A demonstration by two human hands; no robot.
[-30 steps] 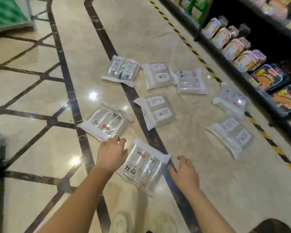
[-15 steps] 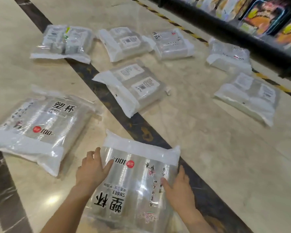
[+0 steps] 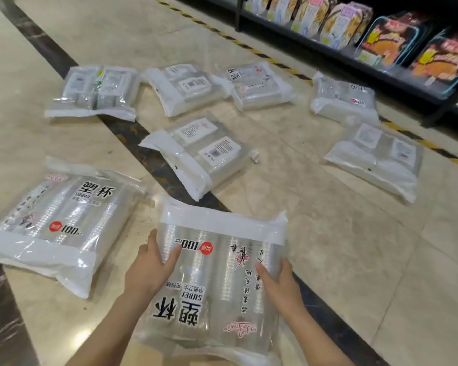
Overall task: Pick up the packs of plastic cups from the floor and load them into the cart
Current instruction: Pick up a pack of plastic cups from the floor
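Cup pack [image 3: 217, 281], nearest on the floor, is clamped at its sides by the left hand [image 3: 150, 268] and right hand [image 3: 280, 283], but its slippery film may slide out.

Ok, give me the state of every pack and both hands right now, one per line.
Nearest pack: held at both sides, print upside down to the camera.
Left hand: grip on the pack's left edge.
Right hand: grip on the pack's right edge.
Left pack: flat on floor, label up.
Centre pack: flat on floor.
Other five packs: flat on floor, untouched.
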